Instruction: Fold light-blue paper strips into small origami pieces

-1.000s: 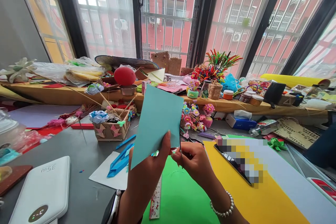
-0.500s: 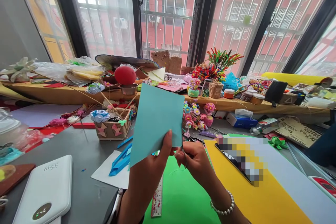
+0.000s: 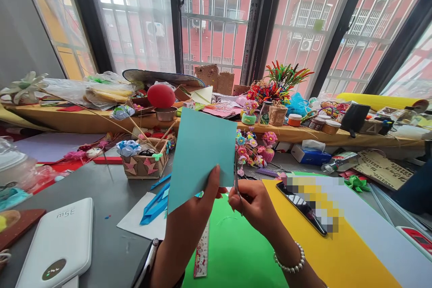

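Observation:
A light-blue sheet of paper (image 3: 204,148) is held up in front of me, pinched at its lower edge by my left hand (image 3: 199,207) with the thumb on its near face. My right hand (image 3: 251,200) grips a pair of scissors (image 3: 236,180), whose blades point upward along the paper's right edge. Most of the scissors' handles are hidden in my fingers. Below my hands lie a green sheet (image 3: 236,252) and a patterned ruler (image 3: 201,254). Folded blue paper strips (image 3: 153,207) rest on a white sheet (image 3: 135,222) to the left.
A white power bank (image 3: 57,243) lies at the left. Behind it stands a cardboard box (image 3: 143,166) with paper flowers. At the right, a phone (image 3: 303,211) rests on a yellow sheet (image 3: 351,256). A cluttered shelf (image 3: 209,119) runs below the window.
My right hand and the scissors have shifted slightly right, and more of the blades shows beside the paper's edge. My left hand and the paper have barely moved.

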`<action>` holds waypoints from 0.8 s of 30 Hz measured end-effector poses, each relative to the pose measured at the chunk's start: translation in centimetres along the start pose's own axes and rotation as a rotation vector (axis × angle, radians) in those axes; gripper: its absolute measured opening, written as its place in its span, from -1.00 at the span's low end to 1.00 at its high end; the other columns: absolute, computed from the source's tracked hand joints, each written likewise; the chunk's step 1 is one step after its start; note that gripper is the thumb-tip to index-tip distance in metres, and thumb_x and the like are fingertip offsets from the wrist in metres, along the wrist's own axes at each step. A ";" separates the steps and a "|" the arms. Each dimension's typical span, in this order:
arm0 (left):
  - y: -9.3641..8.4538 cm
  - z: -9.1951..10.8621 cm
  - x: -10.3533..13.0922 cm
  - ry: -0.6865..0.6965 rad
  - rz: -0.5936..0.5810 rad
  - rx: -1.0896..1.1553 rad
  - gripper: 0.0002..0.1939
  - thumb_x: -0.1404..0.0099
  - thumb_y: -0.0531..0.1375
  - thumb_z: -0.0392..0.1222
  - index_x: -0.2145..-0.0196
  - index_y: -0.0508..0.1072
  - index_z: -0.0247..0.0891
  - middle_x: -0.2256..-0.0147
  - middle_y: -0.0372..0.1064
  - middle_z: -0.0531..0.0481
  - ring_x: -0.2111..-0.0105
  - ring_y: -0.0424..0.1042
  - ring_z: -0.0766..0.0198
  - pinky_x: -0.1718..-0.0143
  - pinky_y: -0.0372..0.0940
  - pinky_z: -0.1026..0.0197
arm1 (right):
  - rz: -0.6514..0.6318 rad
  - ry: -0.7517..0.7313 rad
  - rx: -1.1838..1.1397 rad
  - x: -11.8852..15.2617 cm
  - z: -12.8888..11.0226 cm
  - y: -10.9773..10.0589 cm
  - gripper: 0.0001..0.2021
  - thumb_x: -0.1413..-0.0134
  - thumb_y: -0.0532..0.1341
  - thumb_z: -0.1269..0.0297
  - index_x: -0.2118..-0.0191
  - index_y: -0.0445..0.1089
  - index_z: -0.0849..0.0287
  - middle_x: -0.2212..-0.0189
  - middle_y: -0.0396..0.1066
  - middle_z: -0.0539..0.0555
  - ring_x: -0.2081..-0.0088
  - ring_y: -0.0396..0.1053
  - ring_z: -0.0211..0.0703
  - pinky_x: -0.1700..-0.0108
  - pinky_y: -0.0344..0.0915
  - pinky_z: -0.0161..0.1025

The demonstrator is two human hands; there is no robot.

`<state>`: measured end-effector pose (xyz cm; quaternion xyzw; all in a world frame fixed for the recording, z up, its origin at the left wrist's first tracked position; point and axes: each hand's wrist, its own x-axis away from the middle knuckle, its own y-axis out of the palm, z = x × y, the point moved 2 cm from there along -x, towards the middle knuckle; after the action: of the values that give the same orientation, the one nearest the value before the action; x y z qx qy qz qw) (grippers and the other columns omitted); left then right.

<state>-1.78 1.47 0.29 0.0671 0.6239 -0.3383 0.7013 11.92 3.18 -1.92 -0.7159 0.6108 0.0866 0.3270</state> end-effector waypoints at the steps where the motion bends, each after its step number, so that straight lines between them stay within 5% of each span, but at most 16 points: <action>1: -0.1 0.0 -0.2 -0.025 -0.005 0.010 -0.84 -0.17 0.11 -0.23 0.42 0.50 -0.22 0.63 0.44 0.07 0.56 0.42 0.24 0.35 0.26 0.21 | -0.009 0.004 -0.009 0.0 0.0 -0.1 -0.44 0.11 -0.01 -0.24 0.73 0.12 0.20 0.75 0.01 -0.07 0.64 -0.02 -0.35 0.60 -0.10 -0.35; 4: -0.3 0.1 -0.5 -0.030 -0.002 0.012 -0.85 -0.14 0.14 -0.19 0.51 0.49 -0.20 0.65 0.44 0.10 0.55 0.43 0.25 0.40 0.27 0.24 | -0.029 0.011 -0.035 0.1 0.0 -0.2 -0.43 0.13 -0.04 -0.27 0.70 0.14 0.20 0.75 0.01 -0.07 0.64 -0.02 -0.34 0.60 -0.09 -0.35; 9: 0.0 0.2 -0.1 0.035 -0.011 -0.064 -0.81 -0.18 0.09 -0.17 0.36 0.50 -0.21 0.68 0.41 0.09 0.60 0.40 0.26 0.41 0.28 0.26 | -0.052 0.007 -0.021 0.1 -0.2 -0.1 -0.43 0.13 -0.03 -0.26 0.73 0.07 0.19 0.75 -0.02 -0.08 0.64 -0.04 -0.35 0.59 -0.10 -0.35; 18: -0.2 1.0 0.0 0.354 0.100 -0.321 -0.74 -0.15 0.07 -0.46 0.32 0.47 -0.21 0.65 0.40 0.08 0.64 0.35 0.28 0.45 0.21 0.24 | -0.039 -0.005 0.035 0.0 0.0 -0.2 -0.44 0.10 -0.02 -0.22 0.76 0.01 0.18 0.76 -0.06 -0.09 0.64 -0.06 -0.36 0.61 -0.13 -0.35; 24: -0.7 1.2 -0.5 0.435 0.103 -0.309 -0.73 -0.14 0.07 -0.51 0.38 0.50 -0.25 0.63 0.41 0.07 0.68 0.31 0.31 0.52 0.12 0.28 | 0.003 -0.009 0.041 0.0 0.0 0.0 -0.45 0.08 -0.01 -0.19 0.77 0.00 0.18 0.78 -0.08 -0.10 0.66 -0.09 -0.36 0.60 -0.13 -0.34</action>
<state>-1.16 0.54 1.22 0.0619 0.7999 -0.1805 0.5690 11.94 3.21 -1.92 -0.7077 0.6121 0.0779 0.3442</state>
